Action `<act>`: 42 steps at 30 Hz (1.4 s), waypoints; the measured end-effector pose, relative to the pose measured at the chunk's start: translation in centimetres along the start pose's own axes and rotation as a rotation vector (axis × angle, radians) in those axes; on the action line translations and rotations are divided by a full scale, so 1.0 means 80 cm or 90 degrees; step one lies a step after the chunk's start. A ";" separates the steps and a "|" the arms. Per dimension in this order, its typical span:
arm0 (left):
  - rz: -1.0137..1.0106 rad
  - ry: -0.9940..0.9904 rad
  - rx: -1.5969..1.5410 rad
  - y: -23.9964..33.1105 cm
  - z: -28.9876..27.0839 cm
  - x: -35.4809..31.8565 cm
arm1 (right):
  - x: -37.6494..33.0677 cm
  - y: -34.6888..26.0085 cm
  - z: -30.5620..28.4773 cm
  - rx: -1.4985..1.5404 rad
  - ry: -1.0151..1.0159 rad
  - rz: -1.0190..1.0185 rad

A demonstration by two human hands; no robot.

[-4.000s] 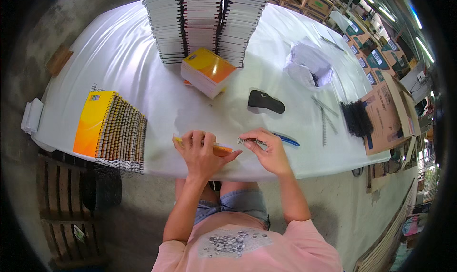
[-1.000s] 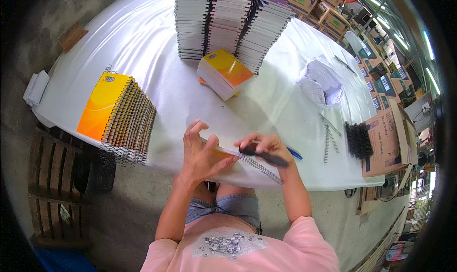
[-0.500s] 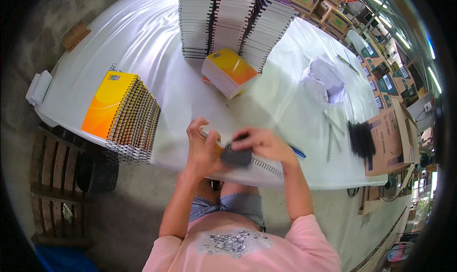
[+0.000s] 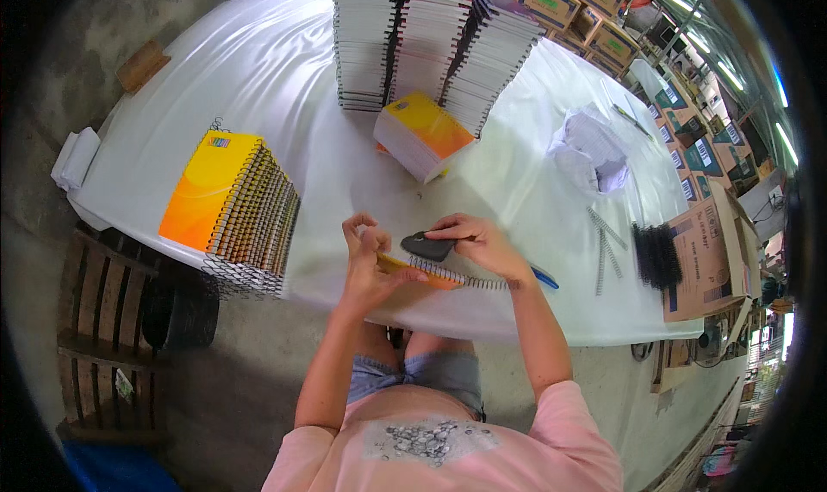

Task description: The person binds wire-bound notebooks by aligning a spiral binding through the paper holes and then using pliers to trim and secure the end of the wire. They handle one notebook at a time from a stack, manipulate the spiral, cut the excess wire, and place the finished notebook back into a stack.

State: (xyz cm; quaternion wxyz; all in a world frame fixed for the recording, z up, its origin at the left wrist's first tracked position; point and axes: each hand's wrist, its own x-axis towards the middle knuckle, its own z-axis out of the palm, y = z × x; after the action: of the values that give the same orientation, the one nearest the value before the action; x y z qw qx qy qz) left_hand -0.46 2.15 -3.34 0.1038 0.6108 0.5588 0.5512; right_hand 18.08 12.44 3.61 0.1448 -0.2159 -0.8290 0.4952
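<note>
My left hand (image 4: 370, 272) is closed on a small notebook (image 4: 441, 278) with a yellow-orange cover, tilted up near the table's front edge. A dark wire spiral (image 4: 488, 282) runs along the notebook's upper edge and sticks out past its right end, reaching my right wrist. Between the fingers of my right hand (image 4: 482, 242) is a flat, dark, roughly triangular pad (image 4: 425, 247), held just above the spiral. Whether the pad touches the coil I cannot tell. A blue pen-like tool (image 4: 544, 277) lies beside my right wrist.
Bound yellow-orange notebooks (image 4: 211, 190) are stacked at the left. Tall piles of spiral books (image 4: 422, 40) stand at the back, with loose yellow pads (image 4: 422, 134) before them. Rightward lie crumpled paper (image 4: 594, 152), loose spirals (image 4: 600, 251), black coils (image 4: 656, 255) and a carton (image 4: 702, 251).
The dark pad has moved up and away from the notebook's edge, uncovering the spiral there. My left hand still holds the notebook. The whole view has shifted slightly.
</note>
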 end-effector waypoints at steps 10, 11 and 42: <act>-0.185 0.079 -0.276 -0.003 0.009 0.000 | 0.004 -0.016 0.021 0.297 -0.011 -0.099; -0.188 0.077 -0.273 -0.008 0.008 -0.004 | 0.006 -0.029 0.017 0.249 -0.021 -0.026; -0.140 -0.068 -0.226 -0.020 0.007 -0.004 | 0.023 -0.013 0.026 0.175 0.087 0.024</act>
State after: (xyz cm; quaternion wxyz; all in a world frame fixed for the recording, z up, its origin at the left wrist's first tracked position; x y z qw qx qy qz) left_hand -0.88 2.74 -4.87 0.2989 0.5463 0.5099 0.5934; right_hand 15.30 11.33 3.61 0.2199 -0.2432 -0.7371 0.5910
